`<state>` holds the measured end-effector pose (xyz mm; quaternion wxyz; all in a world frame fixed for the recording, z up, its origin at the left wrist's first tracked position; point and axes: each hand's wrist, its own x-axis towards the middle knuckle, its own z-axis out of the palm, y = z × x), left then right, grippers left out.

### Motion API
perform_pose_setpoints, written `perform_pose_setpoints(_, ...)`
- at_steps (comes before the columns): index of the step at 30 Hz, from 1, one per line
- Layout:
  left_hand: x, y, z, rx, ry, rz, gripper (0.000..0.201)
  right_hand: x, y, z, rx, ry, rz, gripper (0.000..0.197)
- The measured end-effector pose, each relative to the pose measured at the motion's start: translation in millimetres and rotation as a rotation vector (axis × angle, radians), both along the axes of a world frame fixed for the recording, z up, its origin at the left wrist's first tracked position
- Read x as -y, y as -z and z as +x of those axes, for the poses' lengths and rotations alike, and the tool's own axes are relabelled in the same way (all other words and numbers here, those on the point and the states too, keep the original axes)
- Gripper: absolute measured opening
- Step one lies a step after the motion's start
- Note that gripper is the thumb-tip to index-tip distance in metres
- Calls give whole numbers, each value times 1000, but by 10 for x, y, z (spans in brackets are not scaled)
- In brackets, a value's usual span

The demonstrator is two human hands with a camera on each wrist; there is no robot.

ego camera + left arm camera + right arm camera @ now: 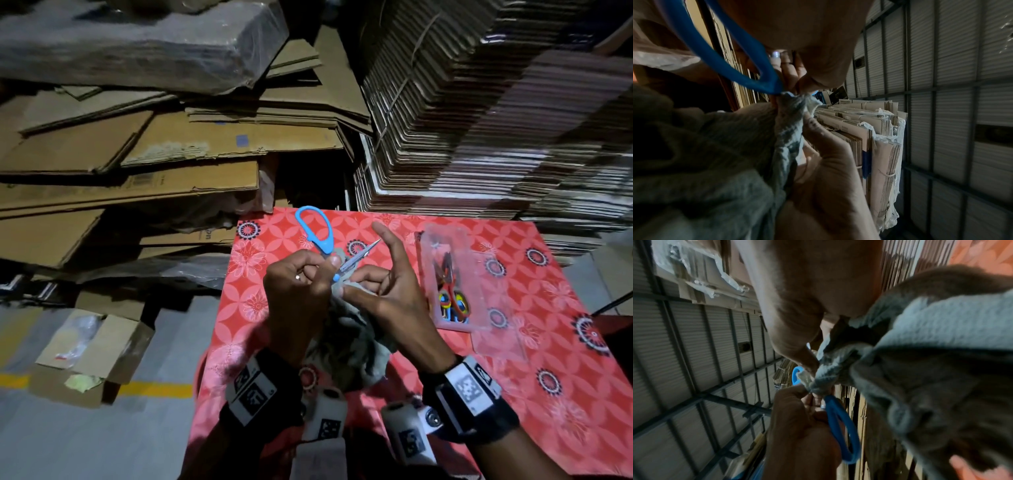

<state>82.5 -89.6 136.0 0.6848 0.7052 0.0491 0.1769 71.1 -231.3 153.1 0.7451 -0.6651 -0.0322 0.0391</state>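
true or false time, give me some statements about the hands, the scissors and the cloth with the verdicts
1. The left hand holds the blue-handled scissors. True.
2. The right hand pinches the grey cloth against those scissors. True.
3. The scissors lie flat on the table. False: they are held up off the red floral cover.
4. The clear case is empty. False: it holds red-and-yellow scissors.
5. The right index finger is curled into the cloth. False: it sticks out straight.

Tray [479,270] sits on table [555,349] right of scissors [326,244] and cloth [352,342], cardboard stacks [479,120] behind
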Motion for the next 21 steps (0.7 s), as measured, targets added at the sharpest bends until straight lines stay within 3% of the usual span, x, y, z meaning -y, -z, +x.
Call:
perform_pose_setpoints(6,-55,40,-24,-12,102,9,25,76,118,51,-166,-113,135,102)
perform_pose_setpoints(15,-62,126,-93,-84,136,52,28,190,201,-34,-226,-130,64,91)
perform_pose_setpoints(21,-117,27,-73,-26,172,83,34,277,159,-139,-247,-117,57,92)
